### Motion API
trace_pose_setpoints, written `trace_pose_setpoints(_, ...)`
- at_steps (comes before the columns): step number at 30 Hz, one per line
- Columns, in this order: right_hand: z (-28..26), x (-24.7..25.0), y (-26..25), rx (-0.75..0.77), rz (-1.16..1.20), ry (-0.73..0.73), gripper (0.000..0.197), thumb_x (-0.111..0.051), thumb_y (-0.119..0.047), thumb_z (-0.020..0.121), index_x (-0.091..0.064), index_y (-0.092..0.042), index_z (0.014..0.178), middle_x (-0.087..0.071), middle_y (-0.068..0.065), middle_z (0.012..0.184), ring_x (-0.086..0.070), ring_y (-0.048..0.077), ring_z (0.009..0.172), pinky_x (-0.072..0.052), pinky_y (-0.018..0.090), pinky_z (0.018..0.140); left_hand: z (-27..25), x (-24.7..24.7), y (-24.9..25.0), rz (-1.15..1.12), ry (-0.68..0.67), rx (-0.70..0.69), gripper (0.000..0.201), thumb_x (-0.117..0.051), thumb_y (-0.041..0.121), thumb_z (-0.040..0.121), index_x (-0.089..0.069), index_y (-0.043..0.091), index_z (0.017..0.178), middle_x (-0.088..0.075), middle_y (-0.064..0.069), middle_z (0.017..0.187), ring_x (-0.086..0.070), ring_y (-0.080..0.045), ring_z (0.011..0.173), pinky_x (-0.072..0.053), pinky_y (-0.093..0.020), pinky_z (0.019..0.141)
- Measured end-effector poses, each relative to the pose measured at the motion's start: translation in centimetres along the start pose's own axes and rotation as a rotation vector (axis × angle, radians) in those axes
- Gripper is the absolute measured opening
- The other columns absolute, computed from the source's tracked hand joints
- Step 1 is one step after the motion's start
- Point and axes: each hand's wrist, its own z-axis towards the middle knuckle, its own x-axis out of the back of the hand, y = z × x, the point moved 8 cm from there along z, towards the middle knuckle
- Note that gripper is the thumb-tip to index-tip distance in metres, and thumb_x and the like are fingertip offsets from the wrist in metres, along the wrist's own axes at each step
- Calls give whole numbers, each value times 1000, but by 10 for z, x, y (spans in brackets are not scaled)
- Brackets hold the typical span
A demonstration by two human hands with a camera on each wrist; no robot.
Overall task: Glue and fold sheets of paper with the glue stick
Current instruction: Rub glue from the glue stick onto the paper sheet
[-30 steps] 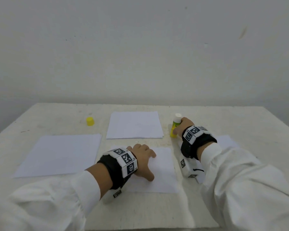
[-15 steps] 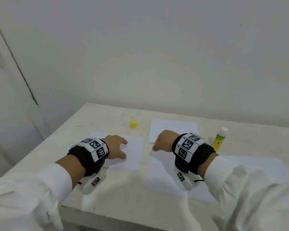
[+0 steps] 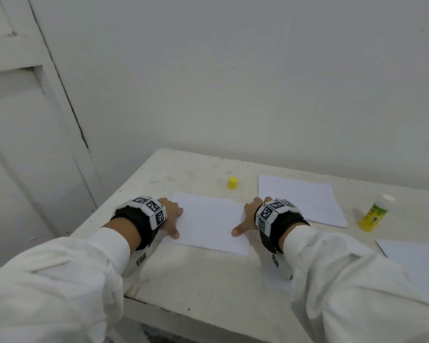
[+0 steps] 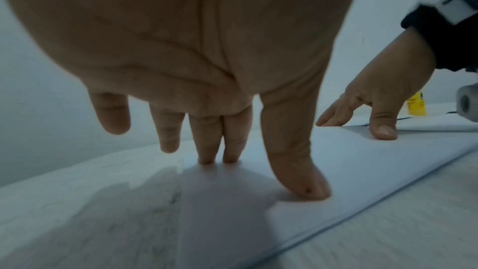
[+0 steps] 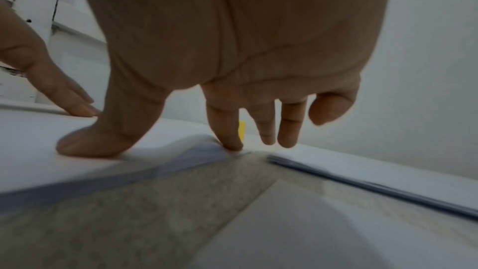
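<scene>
Both hands have left the middle of the table [image 3: 208,280] and now sit on the sheet [image 3: 209,220] at the left end. One second ago the right hand [image 3: 249,219] was setting down the glue stick [image 3: 374,214] and the left hand [image 3: 170,216] was pressing a different sheet nearer the body. The stick now stands alone and uncapped at about 3 o'clock from the sheet, well apart from it. Its yellow cap [image 3: 232,182] rests at about 12 o'clock, near the far edge of the sheet.

The left hand is at the 9 o'clock edge of the sheet. Its fingers [image 4: 207,146] are straight and a little spread, with the tips and the thumb touching the paper, and they hold nothing. The right hand is at the 3 o'clock edge. Its thumb [image 5: 85,142] lies flat on the paper and the index tip [image 5: 230,144] touches the corner, where the edge looks slightly raised. The other fingers are straight and off the surface.

A second sheet [image 3: 300,201] lies at about 2 o'clock and a third [image 3: 416,253] at about 4 o'clock.

I judge that the gluing of the earlier sheet is finished and that this sheet is the next to be moved or folded. The paper is thin, so uneven pressure from the two hands may wrinkle it.
</scene>
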Motion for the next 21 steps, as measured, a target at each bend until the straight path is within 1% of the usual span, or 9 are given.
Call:
trace_pose_setpoints(3, -4, 5, -9, 13, -1, 46, 91, -64, -77, 61, -46, -21, 131, -43, 6, 130, -31, 32, 128, -33, 48, 102, 2, -2, -2, -18, 0, 13, 74, -58, 49, 89, -26, 14, 147, -35, -6, 146, -32, -28, 136, -32, -39, 103)
trace_pose_setpoints(5, -10, 14, -18, 49, 81, 110, 70, -72, -63, 66, -54, -18, 115, -51, 5, 115, -40, 28, 116, -40, 42, 94, 4, -1, -2, -32, 10, 16, 75, -58, 48, 89, -26, 14, 148, -35, -6, 147, -34, -27, 135, -32, -37, 103)
trace_pose_setpoints(8, -20, 17, -20, 81, 448, 77, 43, -79, -36, 72, -53, -9, 94, -57, 4, 93, -55, 21, 86, -48, 30, 72, 7, -2, -5, -75, 31, 26, 81, -61, 49, 87, -22, 16, 150, -30, -4, 152, -31, -26, 138, -29, -37, 107)
trace_pose_setpoints(10, -28, 11, -18, 61, 715, 1, 31, -78, -20, 76, -59, -3, 94, -64, 9, 87, -62, 22, 77, -49, 27, 60, 13, -6, -11, -148, 42, 40, 88, -67, 51, 82, -21, 18, 150, -29, -2, 153, -31, -25, 138, -27, -37, 111)
trace_pose_setpoints(14, -45, 3, -18, 82, 904, 34, 12, -67, -9, 82, -58, -8, 89, -64, 19, 105, -65, 35, 99, -54, 45, 88, 17, -10, -31, -407, 152, 137, 111, -83, 54, 58, -25, 15, 145, -38, -6, 147, -41, -27, 131, -34, -39, 108)
trace_pose_setpoints(16, -52, -1, -24, 155, 960, 59, 14, -62, -10, 83, -50, -14, 77, -61, 14, 99, -64, 32, 90, -55, 47, 83, 17, -16, -42, -516, 172, 197, 130, -87, 51, 54, -7, 11, 149, -36, -9, 147, -39, -30, 133, -35, -41, 107)
trace_pose_setpoints(18, -60, -4, -28, 216, 919, 84, 15, -60, -14, 85, -48, -17, 76, -57, 6, 89, -58, 25, 76, -55, 39, 69, 16, -24, -50, -605, 144, 226, 144, -86, 54, 56, 15, 9, 149, -26, -11, 154, -31, -31, 139, -30, -42, 111)
trace_pose_setpoints(19, -62, -7, -29, 231, 903, 81, 11, -58, -14, 86, -49, -16, 79, -54, 3, 84, -54, 21, 71, -50, 34, 62, 15, -26, -53, -644, 134, 218, 144, -84, 57, 57, 16, 10, 149, -22, -11, 155, -27, -30, 140, -28, -41, 112)
trace_pose_setpoints(21, -69, -7, -29, 253, 899, 70, 12, -56, -13, 86, -55, -11, 97, -53, 2, 85, -50, 17, 67, -43, 26, 56, 11, -22, -57, -737, 129, 156, 124, -80, 59, 62, -7, 14, 152, -27, -6, 154, -30, -25, 139, -26, -34, 112)
